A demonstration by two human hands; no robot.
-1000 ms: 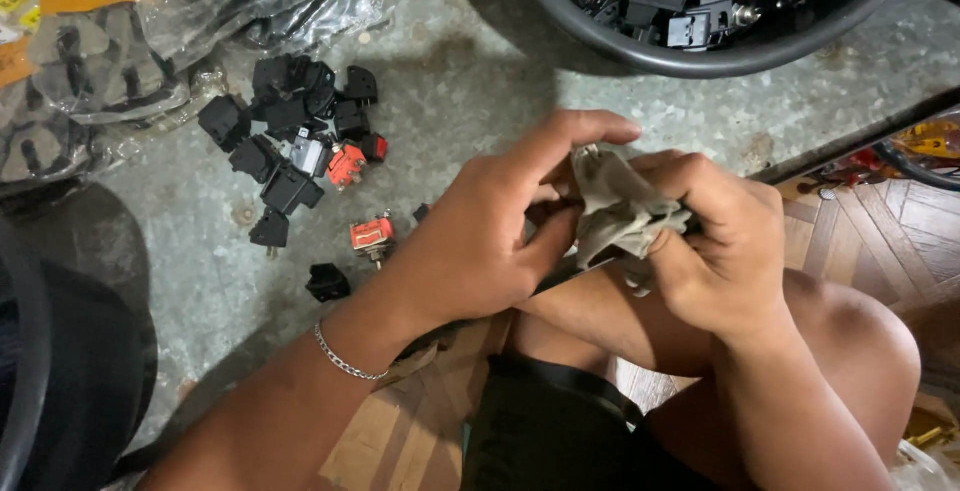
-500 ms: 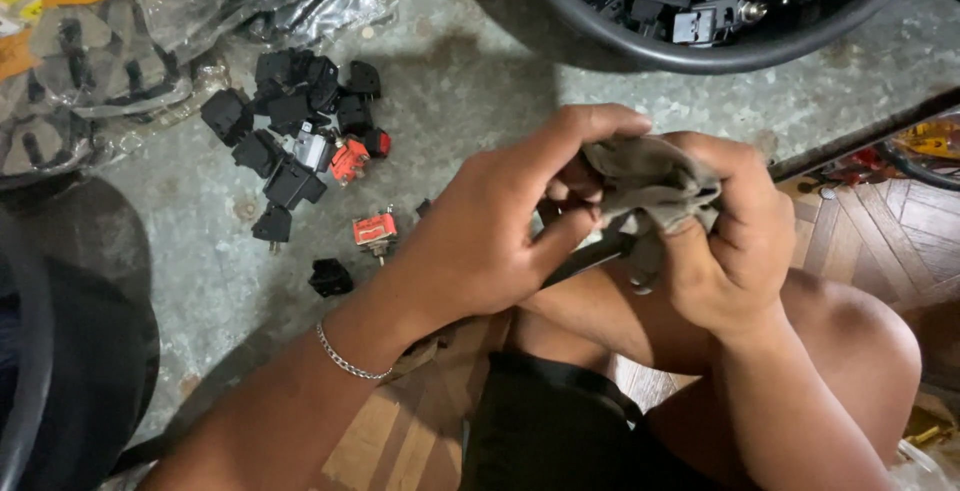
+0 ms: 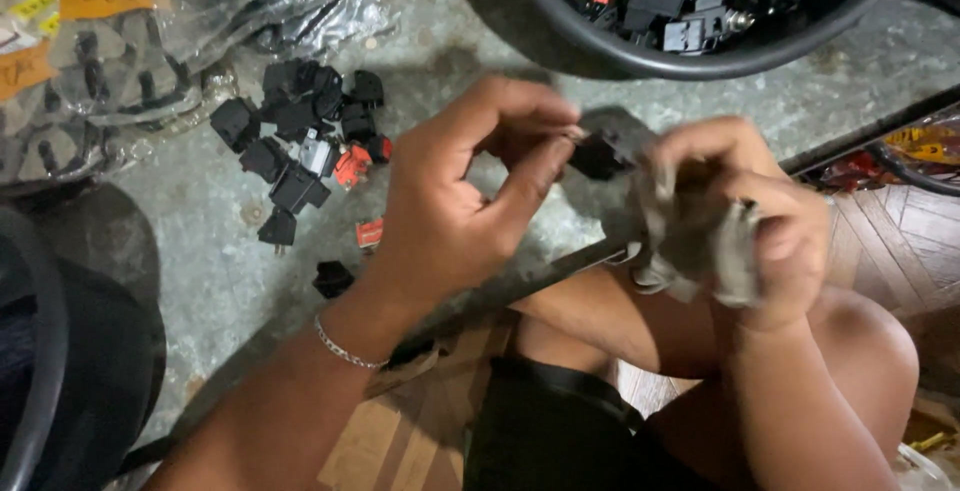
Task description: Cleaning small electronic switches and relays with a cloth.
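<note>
both hands (image 3: 610,201) raised together, left (image 3: 455,191) pinching, right (image 3: 745,211) clenched

Left hand (image 3: 460,201) pinches a small black part (image 3: 600,156); right hand (image 3: 760,211) grips a grey rag (image 3: 690,241).

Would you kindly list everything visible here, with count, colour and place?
small part: one, black, pinched between the left fingertips and the rag
rag: one, grey, bunched in the right hand
loose parts: a pile, mostly black with a few red, on the floor to the left
tub: one, dark, top of view, filled with black parts
bags: several, clear plastic with orange labels, top left
floor: grey concrete, with wood flooring at right
bracelet: one, silver, on the left wrist
shorts: black, bottom centre
left hand: holds the small part
right hand: grips the rag
</note>
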